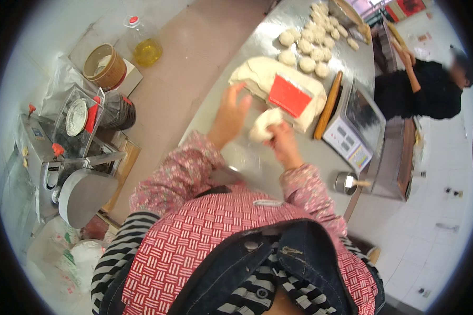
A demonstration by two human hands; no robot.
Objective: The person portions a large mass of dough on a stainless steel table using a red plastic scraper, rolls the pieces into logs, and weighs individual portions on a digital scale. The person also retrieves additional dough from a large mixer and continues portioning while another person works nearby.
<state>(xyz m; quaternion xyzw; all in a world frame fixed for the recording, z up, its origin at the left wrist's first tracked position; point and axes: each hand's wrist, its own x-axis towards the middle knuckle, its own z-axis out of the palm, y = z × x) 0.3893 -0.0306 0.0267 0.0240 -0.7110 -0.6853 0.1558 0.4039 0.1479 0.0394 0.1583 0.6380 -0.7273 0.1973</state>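
Observation:
My right hand (284,145) grips a pale lump of dough (265,125) above the metal table (252,161). To its left, my left hand (229,116) holds nothing, its fingers apart beside the near edge of a large dough slab (256,70). A red dough scraper (290,95) lies flat on that slab. Beyond it, several round dough balls (307,65) are spread over the table. Right of the slab rests a wooden rolling pin (328,106), alongside a digital scale (349,130) with a metal pan.
A metal cup (345,183) with a brush (356,182) stands at the table's right edge. On the left are a machine with a round guard (84,199), an oil jug (148,51) and a tub (105,67). A person in black (425,88) stands across the table.

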